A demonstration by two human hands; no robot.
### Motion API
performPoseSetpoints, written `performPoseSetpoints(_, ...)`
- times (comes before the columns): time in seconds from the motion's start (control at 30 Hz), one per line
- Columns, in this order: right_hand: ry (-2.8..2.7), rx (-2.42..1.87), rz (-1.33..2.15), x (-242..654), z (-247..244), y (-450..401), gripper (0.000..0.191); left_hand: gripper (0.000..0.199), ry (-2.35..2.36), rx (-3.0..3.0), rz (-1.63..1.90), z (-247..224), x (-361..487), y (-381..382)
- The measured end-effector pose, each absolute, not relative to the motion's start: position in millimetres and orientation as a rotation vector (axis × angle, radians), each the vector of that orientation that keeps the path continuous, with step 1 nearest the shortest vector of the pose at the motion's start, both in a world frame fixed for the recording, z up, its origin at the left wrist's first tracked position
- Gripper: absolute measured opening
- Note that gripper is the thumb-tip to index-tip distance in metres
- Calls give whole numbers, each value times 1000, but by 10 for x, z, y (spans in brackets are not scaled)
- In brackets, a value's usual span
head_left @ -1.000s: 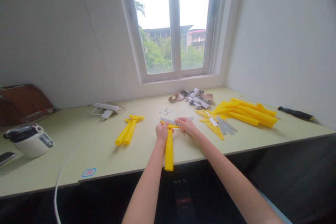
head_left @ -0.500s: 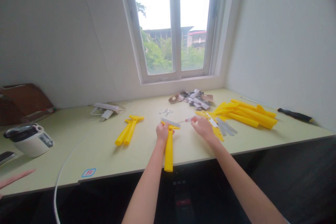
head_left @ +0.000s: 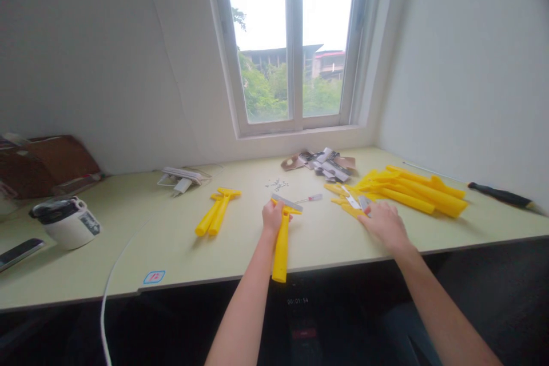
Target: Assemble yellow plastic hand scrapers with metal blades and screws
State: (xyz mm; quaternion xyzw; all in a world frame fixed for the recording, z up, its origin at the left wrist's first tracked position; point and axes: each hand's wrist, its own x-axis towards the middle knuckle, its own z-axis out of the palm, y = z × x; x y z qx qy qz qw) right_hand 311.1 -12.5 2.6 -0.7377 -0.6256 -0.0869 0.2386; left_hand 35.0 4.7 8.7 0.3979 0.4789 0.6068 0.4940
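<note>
My left hand (head_left: pixel 273 217) is closed around the head end of a yellow scraper (head_left: pixel 281 251). A grey blade (head_left: pixel 286 202) lies across the scraper's head, and its handle points toward me. My right hand (head_left: pixel 386 226) is over several thin metal blades (head_left: pixel 363 203), with its thumb apart from its bent fingers. Those fingers partly hide the blades, and I see nothing lifted in them. Flat yellow pieces (head_left: pixel 338 200) lie just left of that hand. A small screwdriver (head_left: pixel 315 198) with a clear and red handle rests on the table between my hands.
Two yellow scrapers (head_left: pixel 218 214) lie to the left. Small screws (head_left: pixel 278 184) are scattered behind my left hand. Yellow handles (head_left: pixel 416 191) are piled at right, near a black-handled screwdriver (head_left: pixel 500 194). Wrappers (head_left: pixel 328 164), a power strip (head_left: pixel 182 174), a mug (head_left: pixel 68 226) and a phone (head_left: pixel 19 254) surround them.
My right hand has let go of the small screwdriver and moved right to the metal blades. My left hand still holds the scraper. A finger at the far left has gone from view.
</note>
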Motion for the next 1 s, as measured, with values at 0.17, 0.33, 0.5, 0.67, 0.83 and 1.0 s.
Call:
performPoseSetpoints(0.17,-1692,-1920,22,3033,127,-120,10,12,1157,977,1461,94,352,47)
performPoseSetpoints(0.33,-1556,-1502,568,2761,450,-193,18,10,1159,963,1438,105,364,34)
performPoseSetpoints(0.5,-1461,-1231,760,2468,593,-43,39,9,1162,993,1421,147,376,4)
performPoseSetpoints(0.67,-1446,-1074,850,2199,590,159,27,7,1131,1001,1406,182,393,-24)
performPoseSetpoints(0.83,-1216,-786,1200,2067,497,301,23,8,1088,1014,1396,154,392,-13)
performPoseSetpoints(1.0,-1148,-729,1206,2029,347,395,22,9,1110,1039,1378,118,372,16)
